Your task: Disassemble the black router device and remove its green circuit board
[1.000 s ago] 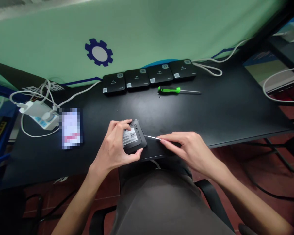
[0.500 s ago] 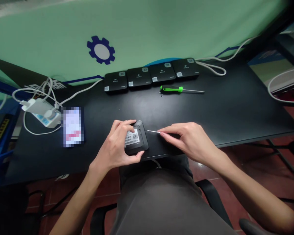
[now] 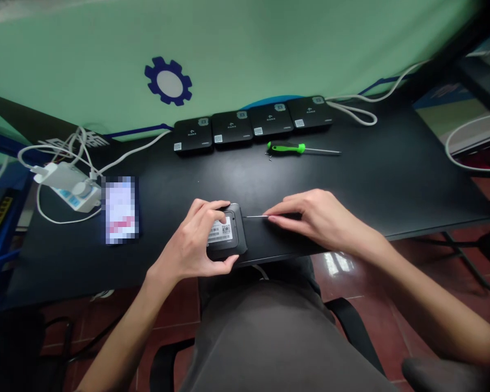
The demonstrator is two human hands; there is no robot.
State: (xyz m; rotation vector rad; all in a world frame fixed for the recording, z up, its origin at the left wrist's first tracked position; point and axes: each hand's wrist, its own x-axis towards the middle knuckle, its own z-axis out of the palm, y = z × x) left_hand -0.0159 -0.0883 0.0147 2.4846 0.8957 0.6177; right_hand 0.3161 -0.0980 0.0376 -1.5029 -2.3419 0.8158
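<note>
My left hand (image 3: 196, 237) is closed round a small black box (image 3: 239, 237) near the table's front edge. The box lies label side up, with a white sticker of printed codes (image 3: 221, 230) partly under my fingers. To its right, my right hand (image 3: 306, 215) pinches a thin metal pick (image 3: 256, 216) between thumb and fingers. The pick points left, its tip at the right edge of the box. Whether the tip is inside a seam I cannot tell.
Several black boxes (image 3: 231, 128) stand in a row along the green wall. A green and black screwdriver (image 3: 286, 147) lies before them beside tiny screws (image 3: 270, 158). At left are a lit phone (image 3: 121, 211) and a white power strip (image 3: 79, 197) with tangled cables.
My right hand has risen slightly, and the pick now lies nearly level instead of slanting. The left hand keeps its hold on the black box, which has barely moved.
</note>
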